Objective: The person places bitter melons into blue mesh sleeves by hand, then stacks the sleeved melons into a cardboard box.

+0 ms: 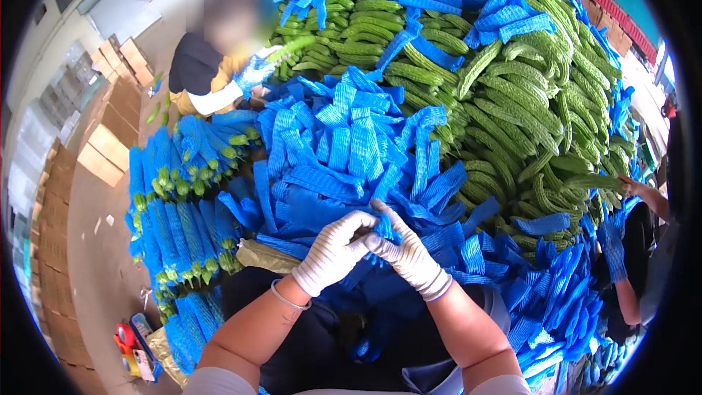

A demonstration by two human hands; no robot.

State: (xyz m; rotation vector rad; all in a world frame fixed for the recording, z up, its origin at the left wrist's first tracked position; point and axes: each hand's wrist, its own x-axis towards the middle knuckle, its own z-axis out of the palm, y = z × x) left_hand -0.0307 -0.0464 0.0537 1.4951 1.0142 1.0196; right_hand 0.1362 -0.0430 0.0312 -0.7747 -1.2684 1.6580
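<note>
In front of my body both gloved hands meet over a bunched blue foam net sleeve [386,230]. My left hand [335,254] pinches it from one side, in a white striped glove. From the other side the fingers of my right hand [414,257], gloved alike, close on it. Just beyond lies a heap of loose blue net sleeves [344,139]. Behind and to the right rises a large pile of long, bumpy bitter gourds [504,110]. Sleeved gourds [172,230] lie in stacked rows to the left, their green ends sticking out.
A co-worker [212,66] at the upper left holds a green gourd [292,49] in a gloved hand. At the right edge another person's bare hand [633,187] touches a gourd. Cardboard boxes [110,143] line the left side. Tape rolls [126,335] lie at the lower left.
</note>
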